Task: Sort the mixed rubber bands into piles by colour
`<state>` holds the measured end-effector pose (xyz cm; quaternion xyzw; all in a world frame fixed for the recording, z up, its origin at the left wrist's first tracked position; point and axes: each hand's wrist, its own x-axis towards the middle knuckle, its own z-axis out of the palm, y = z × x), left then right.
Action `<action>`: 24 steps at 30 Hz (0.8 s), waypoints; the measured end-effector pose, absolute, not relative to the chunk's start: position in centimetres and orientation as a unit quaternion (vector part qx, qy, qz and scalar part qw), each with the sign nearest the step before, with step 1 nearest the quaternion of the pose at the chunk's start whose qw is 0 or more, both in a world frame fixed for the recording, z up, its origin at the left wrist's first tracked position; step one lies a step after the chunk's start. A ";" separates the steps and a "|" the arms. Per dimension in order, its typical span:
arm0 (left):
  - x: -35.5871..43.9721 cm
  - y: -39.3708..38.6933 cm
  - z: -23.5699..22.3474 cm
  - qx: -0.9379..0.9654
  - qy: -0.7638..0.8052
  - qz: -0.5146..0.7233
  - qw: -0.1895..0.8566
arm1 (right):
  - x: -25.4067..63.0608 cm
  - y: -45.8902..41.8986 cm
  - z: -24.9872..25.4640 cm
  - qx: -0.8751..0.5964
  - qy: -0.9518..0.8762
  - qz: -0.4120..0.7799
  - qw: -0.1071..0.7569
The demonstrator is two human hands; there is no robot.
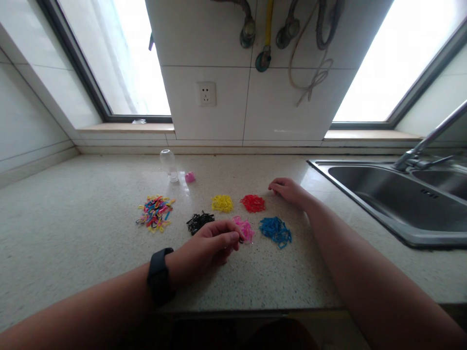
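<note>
Small rubber bands lie in heaps on the speckled countertop (73, 228): a mixed-colour heap (155, 212), a black heap (199, 221), a yellow heap (222, 203), a red heap (253, 203), a pink heap (245, 227) and a blue heap (275, 230). My left hand (211, 245), with a black band on its wrist, rests between the black and pink heaps, fingers pinched together on a small dark band at the fingertips. My right hand (288, 190) lies curled on the counter just right of the red heap, nothing visible in it.
A small clear bottle (169, 165) stands behind the heaps with its pink cap (189, 177) beside it. A steel sink (397, 194) with a tap (430, 141) fills the right side. A wall socket (206, 94) and pipes sit on the tiled wall.
</note>
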<state>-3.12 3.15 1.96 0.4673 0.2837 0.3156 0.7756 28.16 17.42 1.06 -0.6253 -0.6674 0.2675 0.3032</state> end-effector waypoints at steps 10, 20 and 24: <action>-3.0 3.1 2.0 0.454 0.288 0.319 0.780 | 28.0 17.3 1.2 -0.627 -0.674 0.255 0.297; -3.0 3.2 1.8 0.460 0.285 0.320 0.778 | 28.2 17.4 1.1 -0.625 -0.670 0.262 0.301; -3.1 3.2 1.8 0.463 0.286 0.320 0.776 | 28.2 17.5 1.0 -0.623 -0.672 0.259 0.305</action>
